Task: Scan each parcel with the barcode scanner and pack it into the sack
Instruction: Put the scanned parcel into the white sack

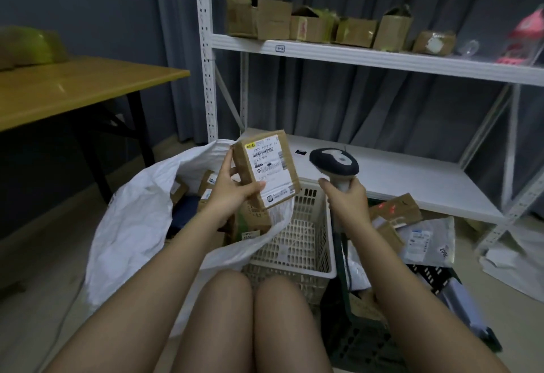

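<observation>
Against grey curtains stands a white metal shelf rack (353, 57), cardboard boxes along its upper shelf's edge; a wooden surface (73, 90) sits left. Below, a white plastic sack (132, 225) gapes. Left hand (232, 193) grips a labelled brown cardboard parcel (266, 169) above it; right hand (347, 196) clasps a grey handheld barcode scanner (334, 162).
</observation>
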{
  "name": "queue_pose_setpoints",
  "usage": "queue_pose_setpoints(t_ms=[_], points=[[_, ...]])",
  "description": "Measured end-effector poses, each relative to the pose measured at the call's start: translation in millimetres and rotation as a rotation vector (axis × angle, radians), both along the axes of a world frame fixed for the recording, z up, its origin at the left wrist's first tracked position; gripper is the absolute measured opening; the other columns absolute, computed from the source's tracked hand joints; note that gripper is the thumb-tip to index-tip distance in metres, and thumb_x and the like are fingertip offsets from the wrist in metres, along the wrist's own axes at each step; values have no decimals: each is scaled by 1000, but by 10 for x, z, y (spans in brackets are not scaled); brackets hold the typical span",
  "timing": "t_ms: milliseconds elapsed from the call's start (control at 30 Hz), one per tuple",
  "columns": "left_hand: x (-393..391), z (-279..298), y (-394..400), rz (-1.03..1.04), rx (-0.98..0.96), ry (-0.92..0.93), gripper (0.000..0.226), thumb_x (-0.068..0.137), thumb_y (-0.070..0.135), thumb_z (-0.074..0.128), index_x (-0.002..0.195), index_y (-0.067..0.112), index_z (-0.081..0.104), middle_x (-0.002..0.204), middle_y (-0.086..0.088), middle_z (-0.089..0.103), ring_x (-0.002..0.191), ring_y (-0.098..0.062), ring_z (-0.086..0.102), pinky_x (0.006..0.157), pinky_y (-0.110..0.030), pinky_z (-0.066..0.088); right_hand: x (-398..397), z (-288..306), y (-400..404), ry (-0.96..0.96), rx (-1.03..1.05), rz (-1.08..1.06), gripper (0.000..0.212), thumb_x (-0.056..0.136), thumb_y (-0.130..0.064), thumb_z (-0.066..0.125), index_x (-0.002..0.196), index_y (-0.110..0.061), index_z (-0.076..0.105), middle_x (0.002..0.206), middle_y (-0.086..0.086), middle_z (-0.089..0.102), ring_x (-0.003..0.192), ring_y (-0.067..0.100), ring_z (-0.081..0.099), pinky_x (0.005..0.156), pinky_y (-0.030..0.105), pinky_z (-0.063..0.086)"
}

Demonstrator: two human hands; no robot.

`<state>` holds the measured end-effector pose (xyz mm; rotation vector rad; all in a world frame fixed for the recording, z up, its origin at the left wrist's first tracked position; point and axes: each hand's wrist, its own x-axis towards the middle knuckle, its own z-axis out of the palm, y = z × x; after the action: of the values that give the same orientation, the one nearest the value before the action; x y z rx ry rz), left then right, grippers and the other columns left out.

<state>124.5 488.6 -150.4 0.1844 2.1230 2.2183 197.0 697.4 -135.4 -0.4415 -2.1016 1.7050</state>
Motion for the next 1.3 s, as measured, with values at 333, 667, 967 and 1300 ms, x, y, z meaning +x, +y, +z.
queue_pose_setpoints(t_ms=[333,667,967,1300], points=[[-179,-201,-32,-7,-74,2,109,70,5,83,147,48,18,140,-1,52,119,-25,58,94,-54,51,235,-71,-17,-63,139,202,18,80,-18,76,89,-14,61,72,8,65,63,22,60,60,37,51],[-189,-249,-6,-10,-51,12,109,73,0,78,150,42,15,143,-2,49,117,-25,59,94,-55,51,257,-24,-121,-104,203,227,25,79,-24,78,93,-10,65,87,20,70,78,34,68,69,45,58],[-233,-296,-235,196,-51,99,97,78,3,76,150,34,21,139,9,48,115,-6,54,92,-33,51,138,-135,-113,-93,98,181,21,80,-23,78,90,-12,63,77,17,67,61,23,61,56,31,51],[-512,-526,-832,435,-494,216,97,74,27,81,150,35,21,149,3,37,133,-16,41,105,-43,42,-796,-850,-87,-183,-30,24,27,83,-19,75,103,-7,63,79,8,66,68,20,61,60,29,49]])
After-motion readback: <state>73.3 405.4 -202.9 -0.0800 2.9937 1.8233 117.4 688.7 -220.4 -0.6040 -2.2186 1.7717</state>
